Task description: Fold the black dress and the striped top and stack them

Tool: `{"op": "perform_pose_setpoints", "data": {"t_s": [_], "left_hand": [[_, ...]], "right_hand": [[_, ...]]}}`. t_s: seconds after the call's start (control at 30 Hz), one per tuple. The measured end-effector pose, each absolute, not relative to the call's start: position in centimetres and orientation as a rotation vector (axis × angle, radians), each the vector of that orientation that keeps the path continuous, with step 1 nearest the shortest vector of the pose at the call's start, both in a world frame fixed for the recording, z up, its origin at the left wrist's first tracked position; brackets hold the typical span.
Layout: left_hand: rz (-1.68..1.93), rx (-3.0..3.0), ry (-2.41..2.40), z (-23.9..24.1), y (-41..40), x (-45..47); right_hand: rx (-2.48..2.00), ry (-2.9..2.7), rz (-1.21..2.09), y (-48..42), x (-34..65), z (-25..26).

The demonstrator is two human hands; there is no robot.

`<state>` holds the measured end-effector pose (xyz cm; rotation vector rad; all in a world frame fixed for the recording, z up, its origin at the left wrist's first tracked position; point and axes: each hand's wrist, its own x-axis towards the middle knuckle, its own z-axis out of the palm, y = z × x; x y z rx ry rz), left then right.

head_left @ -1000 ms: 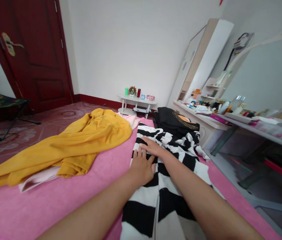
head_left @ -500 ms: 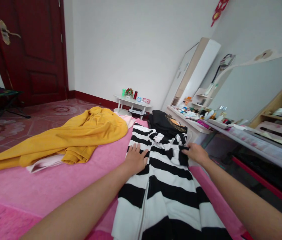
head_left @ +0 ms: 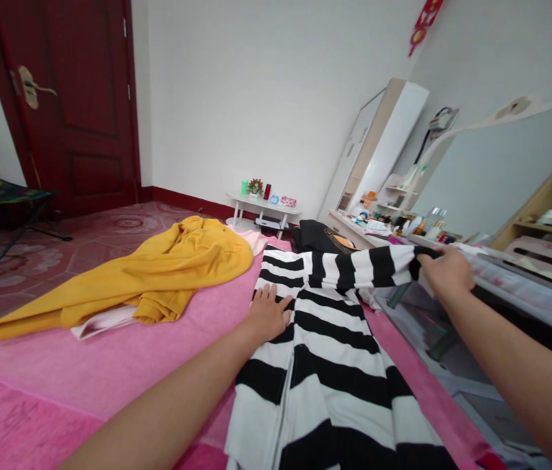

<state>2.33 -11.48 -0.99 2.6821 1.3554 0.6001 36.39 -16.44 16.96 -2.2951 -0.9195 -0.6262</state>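
A black-and-white striped garment [head_left: 334, 365], long and with a seam or zip down its front, lies spread on the pink bedding [head_left: 158, 359]. My left hand [head_left: 270, 314] rests flat on its upper left part, fingers spread. My right hand [head_left: 447, 273] grips the cuff end of a striped sleeve [head_left: 364, 266], which is stretched out to the right above the edge of the bed. To the left lies a crumpled yellow garment [head_left: 192, 254], with a pale pink cloth [head_left: 106, 320] partly under it. Folded black clothing [head_left: 322, 236] sits beyond the striped garment.
A dressing table [head_left: 373, 230] with bottles and a mirror [head_left: 505, 176] stands on the right. At the far wall is a low white side table [head_left: 263, 204] with small items. A camouflage folding chair [head_left: 6, 192] and a dark red door [head_left: 70, 98] are on the left.
My right hand has moved right and slightly up, drawing the bunched sleeve out straight. My left hand stays on the striped garment. The view has shifted slightly.
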Motion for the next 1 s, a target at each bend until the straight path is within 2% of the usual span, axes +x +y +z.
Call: {"op": "perform_pose_setpoints", "data": {"t_s": [0.1,0.17,0.3,0.43,0.53,0.73,0.83,1.0], "left_hand": [[0.59,2.678,1.35,-1.0,-11.6,2.3],[0.599,2.68,1.332,-1.0,-11.5,2.3],[0.686,2.618,1.266,-1.0,-10.7,2.0],[1.011,2.209,1.177,-0.8,-9.4,1.3],[1.183,1.886,1.126,-0.7,-8.7,0.8],[1.293,1.694,1.105,-1.0,-8.0,0.3],[1.291,1.662,1.098,-1.1,-7.8,0.4],[1.289,1.656,1.056,-1.4,-7.6,0.5]], "right_hand": [[-2.549,-1.119,-0.335,-15.7,37.0,17.8],[-2.522,-1.108,-0.354,-15.0,36.1,18.7],[-2.12,-1.24,-0.567,-14.2,30.8,21.5],[-1.63,-1.632,-0.605,-15.9,22.8,22.9],[-1.504,-1.994,-0.52,-19.5,17.4,21.0],[-1.302,-2.721,-0.39,-27.1,12.6,12.8],[-1.315,-2.782,-0.236,-28.9,12.2,10.8],[-1.508,-2.755,0.188,-30.7,11.8,11.2]]}}
